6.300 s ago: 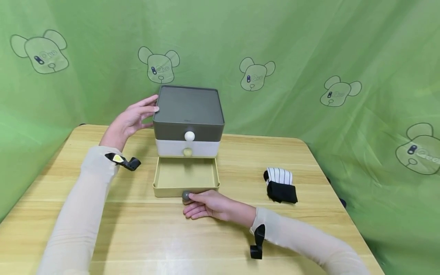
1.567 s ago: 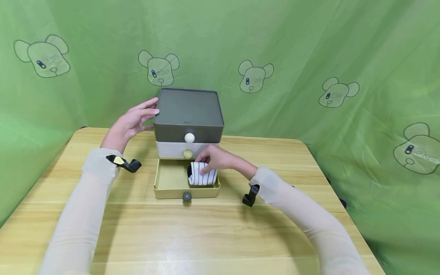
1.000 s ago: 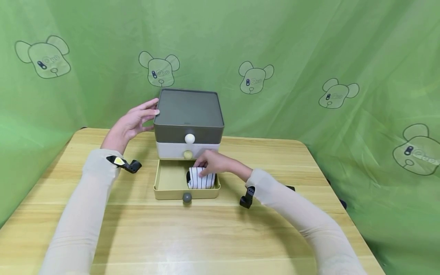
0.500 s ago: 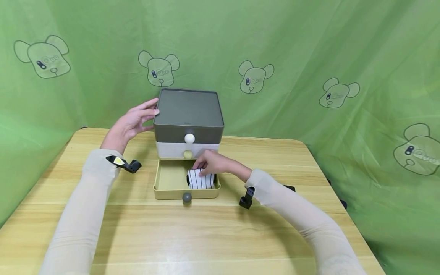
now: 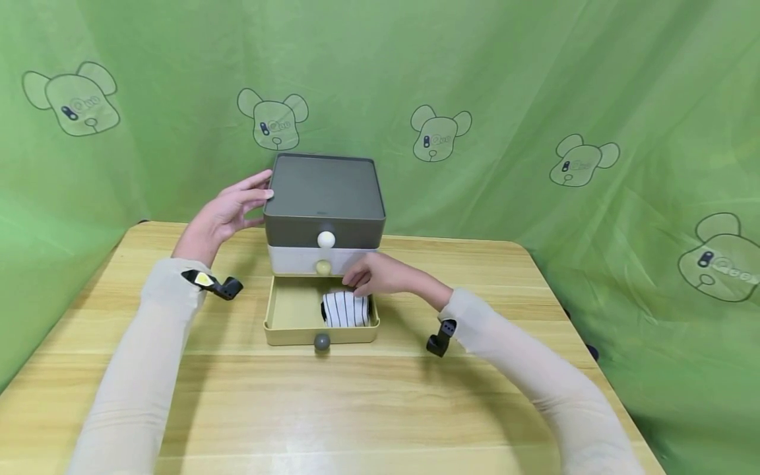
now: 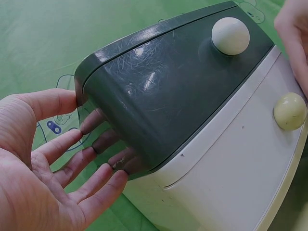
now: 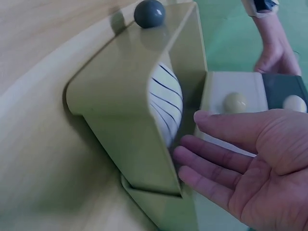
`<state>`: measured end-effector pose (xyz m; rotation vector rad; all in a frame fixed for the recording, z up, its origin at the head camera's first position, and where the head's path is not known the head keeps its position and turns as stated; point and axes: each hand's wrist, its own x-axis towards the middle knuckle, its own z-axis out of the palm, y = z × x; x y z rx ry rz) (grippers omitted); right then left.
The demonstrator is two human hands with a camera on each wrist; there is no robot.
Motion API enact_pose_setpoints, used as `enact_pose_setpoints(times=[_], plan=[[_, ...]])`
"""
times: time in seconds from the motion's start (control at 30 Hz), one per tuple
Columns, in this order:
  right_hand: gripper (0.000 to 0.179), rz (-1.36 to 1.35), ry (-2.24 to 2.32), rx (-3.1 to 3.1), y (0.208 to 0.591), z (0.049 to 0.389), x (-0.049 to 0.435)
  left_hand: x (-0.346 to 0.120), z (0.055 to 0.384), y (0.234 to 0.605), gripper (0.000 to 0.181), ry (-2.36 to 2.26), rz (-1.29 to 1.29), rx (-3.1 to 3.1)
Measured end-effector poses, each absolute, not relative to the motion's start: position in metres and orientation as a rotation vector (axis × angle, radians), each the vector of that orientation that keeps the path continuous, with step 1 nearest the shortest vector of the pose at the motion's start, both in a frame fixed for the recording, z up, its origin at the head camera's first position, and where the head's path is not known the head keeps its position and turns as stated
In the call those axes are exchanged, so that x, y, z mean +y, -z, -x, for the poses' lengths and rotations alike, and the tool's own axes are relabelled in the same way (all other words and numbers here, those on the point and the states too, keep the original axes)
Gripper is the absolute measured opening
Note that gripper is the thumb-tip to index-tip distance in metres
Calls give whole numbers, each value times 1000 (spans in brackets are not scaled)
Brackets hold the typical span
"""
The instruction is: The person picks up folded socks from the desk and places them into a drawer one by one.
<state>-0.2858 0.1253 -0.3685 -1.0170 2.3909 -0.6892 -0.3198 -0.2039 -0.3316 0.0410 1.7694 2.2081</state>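
Note:
A small drawer cabinet stands at the back of the table, with a dark grey top box (image 5: 323,188), a white drawer (image 5: 297,259) and a beige bottom drawer (image 5: 291,335) pulled out. Inside the beige drawer, on its right side, lies a folded white sock with black stripes (image 5: 346,310). My right hand (image 5: 380,274) hovers just over the sock's back edge; the right wrist view shows its loose fingers (image 7: 207,161) holding nothing. With extended fingertips, my left hand (image 5: 222,211) rests against the left side of the dark box, as the left wrist view also shows.
The drawers have round knobs: a white one (image 5: 326,239), a yellowish one (image 5: 323,267) and a grey one (image 5: 322,342). A wooden table (image 5: 267,409) lies beneath, with a green curtain (image 5: 368,59) hanging close behind the cabinet.
The striped sock has gone from the table at right into the beige drawer, carried by my right hand. That hand has just let go and risen slightly right. My left hand stays put.

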Motion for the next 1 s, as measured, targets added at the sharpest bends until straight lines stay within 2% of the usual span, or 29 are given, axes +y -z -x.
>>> enact_pose_setpoints(times=[0.17,0.4,0.7,1.0], plan=[[33,1049,728,2413,354,284,157,-203,320,332,71,-2205,-45,1766],[37,914,722,2423,343,283,220,-203,319,332,71,-2209,-47,1771],[43,748,547,2392,348,283,293,-206,316,332,71,-2164,-64,1833],[51,614,475,2318,365,275,334,-206,316,332,72,-2174,-65,1819]])
